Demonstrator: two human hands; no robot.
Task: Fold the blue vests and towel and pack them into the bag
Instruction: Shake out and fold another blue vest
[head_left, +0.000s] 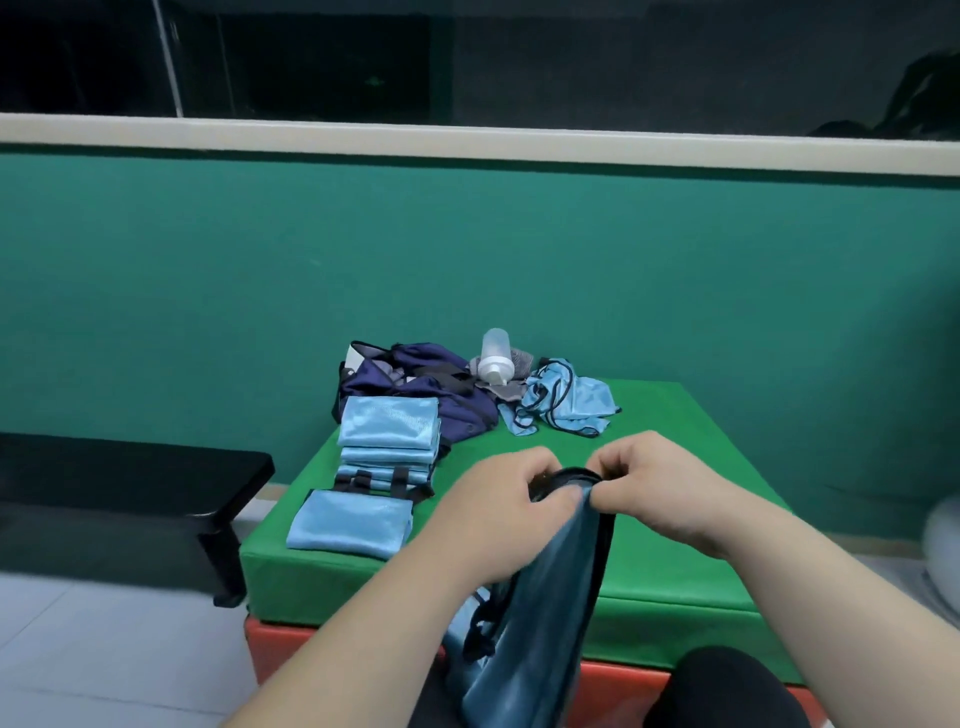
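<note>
My left hand (501, 512) and my right hand (657, 480) pinch the black-trimmed top edge of a blue vest (535, 613), which hangs down off the front of the green mat (675, 467). On the mat's left lies a folded blue vest (350, 525), and behind it a stack of folded blue vests (387, 434). The dark navy bag (415, 384) lies open and slumped at the back. A crumpled blue vest (563, 402) sits at the back right. A grey towel (511, 376) lies between the bag and that vest, partly under a bottle.
A clear plastic bottle (496, 356) lies on the towel. The mat rests on a red base (613, 686) against a green wall. A black bench (130, 483) stands to the left. My dark-clad knee (727, 691) shows at the bottom right.
</note>
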